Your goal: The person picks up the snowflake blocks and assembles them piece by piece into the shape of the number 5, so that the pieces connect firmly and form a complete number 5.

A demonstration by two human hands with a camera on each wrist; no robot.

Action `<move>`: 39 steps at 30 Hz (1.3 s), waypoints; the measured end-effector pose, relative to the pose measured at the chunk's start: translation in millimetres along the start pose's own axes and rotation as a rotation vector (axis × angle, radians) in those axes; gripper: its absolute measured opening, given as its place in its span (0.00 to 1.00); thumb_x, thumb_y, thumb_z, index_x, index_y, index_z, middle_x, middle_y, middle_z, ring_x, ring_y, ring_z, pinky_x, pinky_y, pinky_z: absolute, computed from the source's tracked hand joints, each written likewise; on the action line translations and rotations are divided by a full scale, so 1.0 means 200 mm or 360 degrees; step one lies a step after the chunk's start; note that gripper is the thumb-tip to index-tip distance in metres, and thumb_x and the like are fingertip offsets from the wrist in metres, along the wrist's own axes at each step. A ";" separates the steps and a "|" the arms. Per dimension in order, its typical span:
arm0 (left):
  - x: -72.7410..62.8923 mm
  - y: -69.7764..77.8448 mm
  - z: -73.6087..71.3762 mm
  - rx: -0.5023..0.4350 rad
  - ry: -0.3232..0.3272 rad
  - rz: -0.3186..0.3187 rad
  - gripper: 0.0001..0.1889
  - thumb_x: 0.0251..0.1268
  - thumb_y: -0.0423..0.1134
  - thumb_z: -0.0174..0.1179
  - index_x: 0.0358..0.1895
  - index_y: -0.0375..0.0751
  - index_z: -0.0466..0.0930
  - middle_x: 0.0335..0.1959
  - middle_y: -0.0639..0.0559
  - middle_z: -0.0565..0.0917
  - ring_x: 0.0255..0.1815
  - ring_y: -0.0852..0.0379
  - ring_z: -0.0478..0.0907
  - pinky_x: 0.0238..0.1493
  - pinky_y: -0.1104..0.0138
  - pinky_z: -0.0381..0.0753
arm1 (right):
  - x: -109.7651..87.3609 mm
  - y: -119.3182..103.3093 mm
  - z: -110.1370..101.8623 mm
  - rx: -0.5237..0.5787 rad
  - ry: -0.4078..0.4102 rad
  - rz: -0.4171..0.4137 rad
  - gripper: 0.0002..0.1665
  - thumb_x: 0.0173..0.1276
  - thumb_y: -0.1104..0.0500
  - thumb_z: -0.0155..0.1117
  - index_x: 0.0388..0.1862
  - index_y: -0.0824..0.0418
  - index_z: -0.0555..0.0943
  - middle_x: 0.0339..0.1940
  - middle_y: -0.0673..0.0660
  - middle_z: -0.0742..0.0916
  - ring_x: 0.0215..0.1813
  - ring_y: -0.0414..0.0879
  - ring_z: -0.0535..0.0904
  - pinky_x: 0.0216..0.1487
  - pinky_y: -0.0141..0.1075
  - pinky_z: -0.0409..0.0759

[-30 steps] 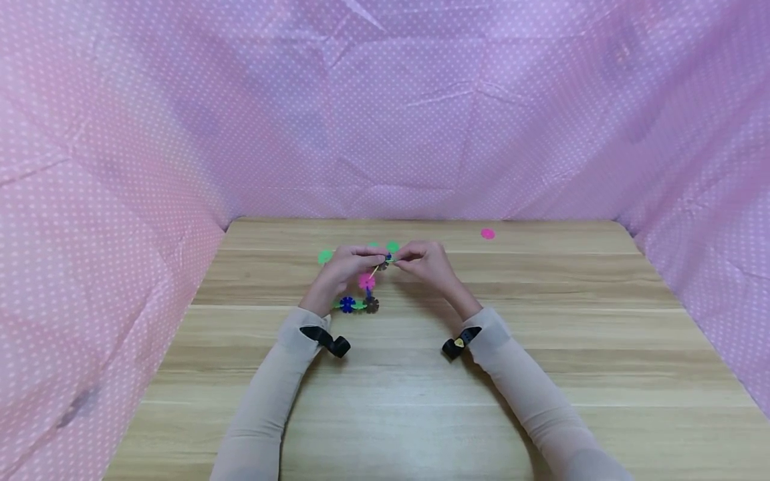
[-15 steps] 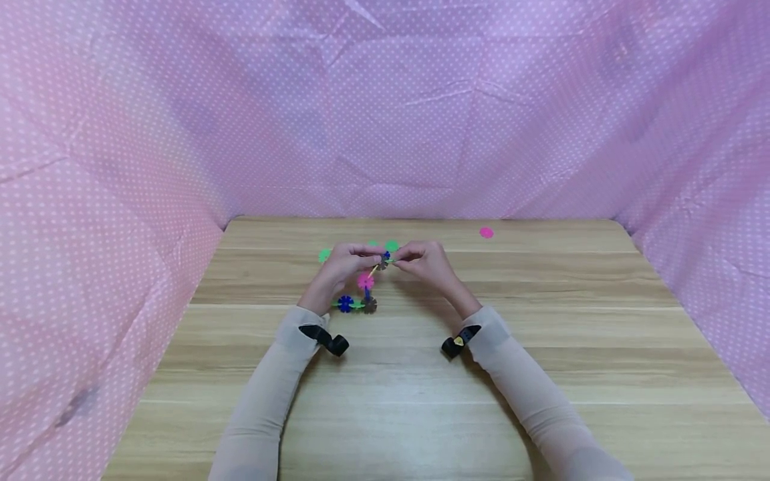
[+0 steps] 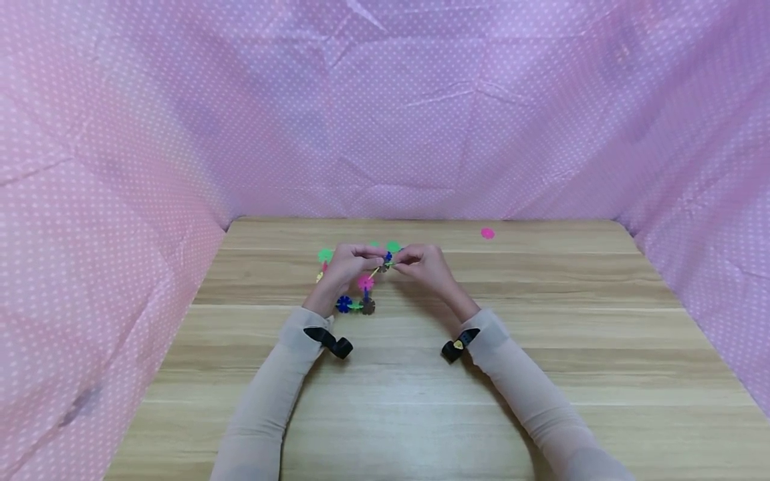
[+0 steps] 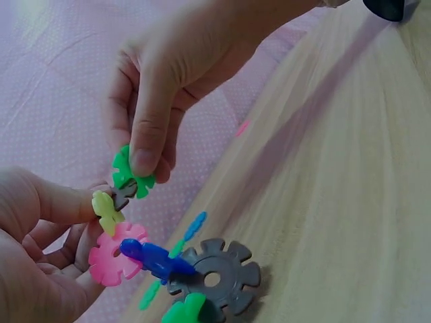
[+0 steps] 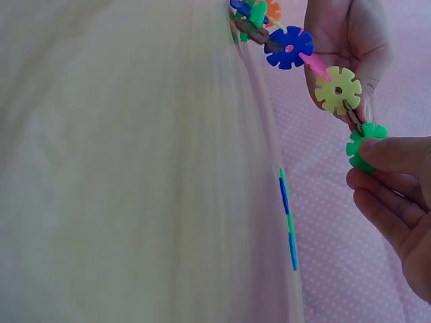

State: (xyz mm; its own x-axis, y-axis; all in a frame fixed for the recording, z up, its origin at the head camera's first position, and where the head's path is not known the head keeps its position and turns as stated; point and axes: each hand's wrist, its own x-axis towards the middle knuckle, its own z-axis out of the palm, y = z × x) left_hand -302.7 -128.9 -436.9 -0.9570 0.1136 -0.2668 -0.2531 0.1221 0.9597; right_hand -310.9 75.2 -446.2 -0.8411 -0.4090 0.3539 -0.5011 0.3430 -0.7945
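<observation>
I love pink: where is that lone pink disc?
In the head view, the lone pink disc lies near the far edge of the table, beyond and right of the right hand.

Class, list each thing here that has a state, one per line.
Right hand: grip pinching the green disc.
Left hand: grip holding the chain.
Green disc: against the upper brown disc; whether fully slotted, unclear.
Upper brown disc: against the yellow disc.
Pink chain disc: joined between the yellow disc and blue disc.
Loose pink disc: on the table, apart.
Green-blue row: on the table, seen edge-on.
</observation>
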 end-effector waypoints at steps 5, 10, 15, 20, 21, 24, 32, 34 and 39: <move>0.00 0.00 -0.02 -0.0024 -0.0093 0.0018 0.15 0.68 0.37 0.67 0.56 0.37 0.86 0.54 0.45 0.87 0.57 0.52 0.82 0.69 0.56 0.77 | 0.02 -0.02 -0.02 0.0000 -0.0010 0.0055 0.02 0.63 0.70 0.72 0.35 0.70 0.88 0.38 0.65 0.91 0.39 0.50 0.87 0.44 0.31 0.87; 0.01 0.00 -0.02 -0.0097 -0.0206 -0.0101 0.15 0.70 0.41 0.66 0.54 0.37 0.84 0.45 0.51 0.88 0.52 0.54 0.83 0.69 0.57 0.75 | 0.02 -0.03 -0.03 0.0033 0.0031 0.0125 0.03 0.64 0.70 0.72 0.36 0.70 0.88 0.38 0.66 0.91 0.38 0.49 0.87 0.43 0.32 0.88; 0.01 0.00 0.00 -0.0158 -0.0222 -0.0091 0.15 0.74 0.40 0.62 0.56 0.35 0.82 0.45 0.49 0.89 0.52 0.51 0.86 0.71 0.56 0.75 | 0.03 -0.04 -0.04 0.0032 0.0048 0.0178 0.04 0.64 0.68 0.72 0.38 0.69 0.88 0.38 0.65 0.91 0.38 0.49 0.87 0.42 0.30 0.87; 0.00 0.01 0.01 -0.0177 -0.0147 -0.0071 0.16 0.75 0.42 0.61 0.57 0.37 0.81 0.52 0.42 0.86 0.53 0.52 0.82 0.74 0.55 0.68 | 0.08 -0.03 -0.11 0.0028 -0.0071 0.0248 0.12 0.63 0.68 0.73 0.45 0.70 0.86 0.42 0.67 0.90 0.41 0.53 0.87 0.45 0.34 0.87; 0.01 0.01 0.01 -0.0196 -0.0127 -0.0083 0.15 0.74 0.42 0.61 0.56 0.38 0.81 0.53 0.41 0.85 0.52 0.52 0.82 0.72 0.56 0.70 | 0.09 -0.03 -0.13 0.0019 -0.0107 0.0262 0.13 0.63 0.68 0.74 0.47 0.70 0.86 0.43 0.68 0.90 0.42 0.54 0.87 0.45 0.35 0.87; 0.01 0.01 0.00 -0.0271 -0.0070 -0.0134 0.10 0.74 0.42 0.62 0.51 0.41 0.80 0.53 0.39 0.84 0.45 0.53 0.82 0.59 0.62 0.79 | 0.13 -0.01 -0.19 -0.0036 -0.0211 0.0262 0.17 0.62 0.69 0.74 0.50 0.71 0.85 0.44 0.70 0.89 0.44 0.57 0.87 0.48 0.39 0.87; 0.02 0.01 -0.02 -0.0378 -0.0029 -0.0145 0.09 0.73 0.44 0.63 0.47 0.44 0.80 0.42 0.50 0.83 0.41 0.57 0.79 0.36 0.72 0.81 | 0.22 0.11 -0.30 -0.0138 -0.0478 0.0314 0.18 0.64 0.71 0.70 0.53 0.75 0.82 0.46 0.71 0.88 0.49 0.61 0.86 0.55 0.47 0.86; 0.01 0.01 -0.02 -0.0376 -0.0027 -0.0132 0.09 0.74 0.45 0.63 0.47 0.45 0.80 0.39 0.51 0.83 0.40 0.57 0.78 0.34 0.73 0.79 | 0.23 0.14 -0.30 -0.0141 -0.0547 0.0339 0.19 0.64 0.71 0.70 0.54 0.75 0.81 0.46 0.70 0.88 0.49 0.60 0.86 0.56 0.46 0.86; 0.01 0.01 -0.02 -0.0400 -0.0005 -0.0136 0.12 0.73 0.46 0.63 0.49 0.44 0.80 0.41 0.54 0.81 0.43 0.57 0.78 0.37 0.73 0.78 | 0.27 0.17 -0.28 -0.0135 -0.0698 0.0437 0.22 0.63 0.68 0.72 0.56 0.74 0.80 0.48 0.70 0.88 0.52 0.59 0.86 0.57 0.42 0.85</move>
State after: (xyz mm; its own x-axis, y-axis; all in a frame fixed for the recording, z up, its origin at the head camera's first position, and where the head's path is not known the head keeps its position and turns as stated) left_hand -305.6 -132.8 -435.5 -0.9304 0.1166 -0.3476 -0.3604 -0.1170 0.9254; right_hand -385.3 112.4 -426.8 -0.7885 -0.6039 -0.1164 -0.3039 0.5472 -0.7799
